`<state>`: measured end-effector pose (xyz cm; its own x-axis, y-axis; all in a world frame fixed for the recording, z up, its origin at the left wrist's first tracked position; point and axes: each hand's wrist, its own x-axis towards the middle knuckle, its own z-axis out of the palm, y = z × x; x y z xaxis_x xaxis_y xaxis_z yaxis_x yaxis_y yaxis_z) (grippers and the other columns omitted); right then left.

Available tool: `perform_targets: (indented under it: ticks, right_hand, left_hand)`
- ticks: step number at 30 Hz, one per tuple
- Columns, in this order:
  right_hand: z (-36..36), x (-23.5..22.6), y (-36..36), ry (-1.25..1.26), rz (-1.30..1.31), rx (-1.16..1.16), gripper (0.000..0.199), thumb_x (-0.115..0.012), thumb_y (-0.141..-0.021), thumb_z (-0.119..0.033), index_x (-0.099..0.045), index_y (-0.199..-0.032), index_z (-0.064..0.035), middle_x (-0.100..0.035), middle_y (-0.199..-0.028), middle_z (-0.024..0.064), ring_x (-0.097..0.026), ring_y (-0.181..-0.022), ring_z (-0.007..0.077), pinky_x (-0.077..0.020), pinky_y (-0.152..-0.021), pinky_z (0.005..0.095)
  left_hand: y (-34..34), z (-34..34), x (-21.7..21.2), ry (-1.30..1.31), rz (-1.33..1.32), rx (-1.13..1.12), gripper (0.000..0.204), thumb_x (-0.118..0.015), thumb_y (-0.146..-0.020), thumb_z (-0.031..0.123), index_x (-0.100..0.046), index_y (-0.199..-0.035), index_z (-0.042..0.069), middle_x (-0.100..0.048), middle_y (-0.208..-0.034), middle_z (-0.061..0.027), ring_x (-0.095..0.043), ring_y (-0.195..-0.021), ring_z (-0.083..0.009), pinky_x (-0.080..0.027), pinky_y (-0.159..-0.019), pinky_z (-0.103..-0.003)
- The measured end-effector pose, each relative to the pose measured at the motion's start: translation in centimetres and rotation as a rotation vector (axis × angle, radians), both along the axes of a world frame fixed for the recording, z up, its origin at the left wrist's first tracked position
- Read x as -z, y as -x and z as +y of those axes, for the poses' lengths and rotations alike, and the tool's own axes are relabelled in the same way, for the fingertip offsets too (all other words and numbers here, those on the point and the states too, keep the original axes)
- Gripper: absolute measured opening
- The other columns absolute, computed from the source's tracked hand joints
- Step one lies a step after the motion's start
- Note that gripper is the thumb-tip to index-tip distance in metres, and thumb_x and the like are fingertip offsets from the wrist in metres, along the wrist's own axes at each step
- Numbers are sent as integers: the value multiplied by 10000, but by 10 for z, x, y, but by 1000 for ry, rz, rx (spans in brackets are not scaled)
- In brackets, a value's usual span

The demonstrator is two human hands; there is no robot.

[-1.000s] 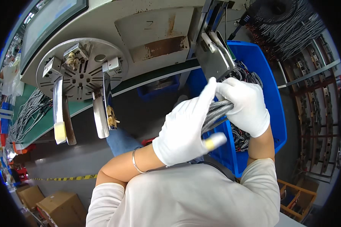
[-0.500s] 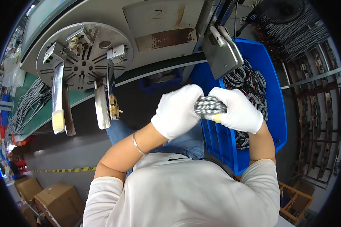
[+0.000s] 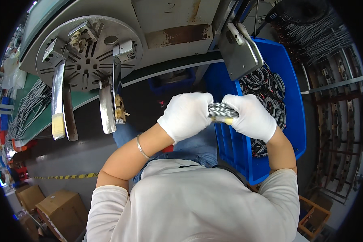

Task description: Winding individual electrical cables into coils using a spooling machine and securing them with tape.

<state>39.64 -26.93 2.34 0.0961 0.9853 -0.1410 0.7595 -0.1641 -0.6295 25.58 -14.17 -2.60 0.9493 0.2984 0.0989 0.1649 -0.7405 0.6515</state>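
Between my two white-gloved hands is a coil of grey braided cable (image 3: 223,110), its strands lying side by side. My left hand (image 3: 187,115) is closed around one end of the coil. Gripping the opposite end, my right hand (image 3: 252,117) has its fingers curled over it. A bit of yellow, partly hidden, shows under the coil beside the right fingers. The hands are held in front of my body, just left of a blue bin (image 3: 296,121) with several coiled cables (image 3: 276,86) in it.
At upper left a round slotted metal plate (image 3: 78,76) carries several protruding metal arms (image 3: 58,97). A metal bracket (image 3: 240,56) juts out over the bin's far end. Loose grey cables (image 3: 28,107) lie on the green bench at left. Cardboard boxes (image 3: 62,211) stand on the floor at lower left.
Both hands still grip the coil, which looks slightly flatter and more tilted. The left hand has shifted a little to the left. The view has moved slightly.
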Motion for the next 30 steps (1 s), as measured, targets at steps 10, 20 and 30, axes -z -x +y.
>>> perform_targets:
  ticks: [10, 20, 30]
  right_hand:
    - [-4, 11, -8, 36, 248, 263, 150, -677, -783, -32, -610, -915, -11, -641, -723, 114, -657, -610, 210, -520, -566, 259]
    - [0, 23, -2, -446, -532, 117, 191, -679, -743, -3, -628, -925, -32, -655, -743, 100, -676, -667, 180, -518, -577, 262]
    - [9, -10, -7, 398, 556, 158, 187, -739, -718, -98, -575, -787, -39, -618, -680, 45, -651, -658, 105, -497, -546, 255]
  left_hand:
    - [12, 11, -3, 1111, 240, 95, 244, -689, -838, 236, -595, -793, 16, -602, -672, -63, -564, -518, -128, -498, -586, -273]
    - [9, -2, -9, 787, 46, -32, 226, -719, -814, 185, -567, -745, 32, -568, -613, -18, -485, -472, -66, -413, -473, -201]
    - [14, 22, 12, 565, -38, 134, 157, -708, -791, 137, -612, -780, 12, -571, -625, -25, -514, -486, -96, -436, -493, -235]
